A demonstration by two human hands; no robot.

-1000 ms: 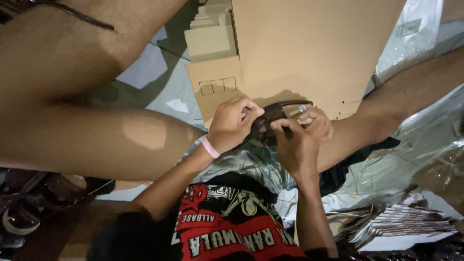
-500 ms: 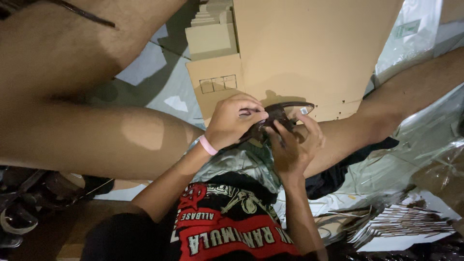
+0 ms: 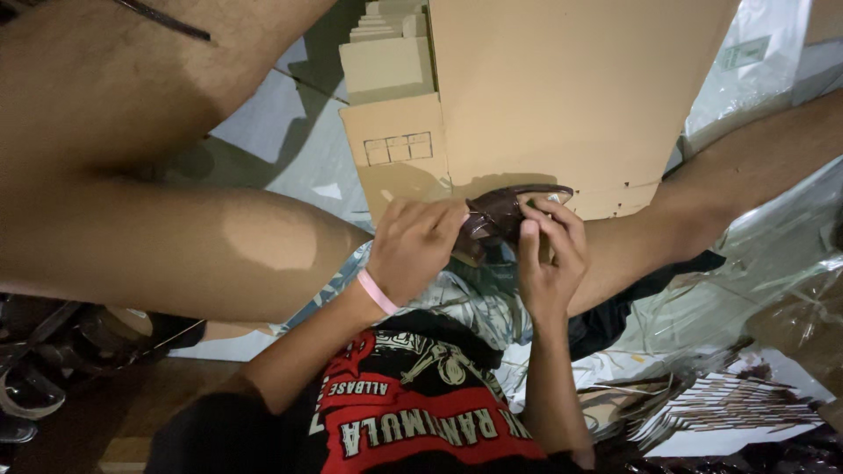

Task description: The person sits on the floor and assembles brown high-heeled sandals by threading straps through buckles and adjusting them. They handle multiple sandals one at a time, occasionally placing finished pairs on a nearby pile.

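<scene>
A sandal (image 3: pixel 505 215) lies between both hands, cardboard box (image 3: pixel 562 96) behind.

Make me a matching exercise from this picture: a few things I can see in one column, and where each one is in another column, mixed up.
Things:
1. dark brown glossy sandal
2. pink wristband
3. large tan cardboard box
4. stack of flat striped card pieces

Places:
A. on the floor at the lower right
B. around the left hand's wrist
C. held between both hands, the right hand at its far end
D. standing beyond the hands, between the person's legs

Pairs: 1-C, 2-B, 3-D, 4-A
</scene>
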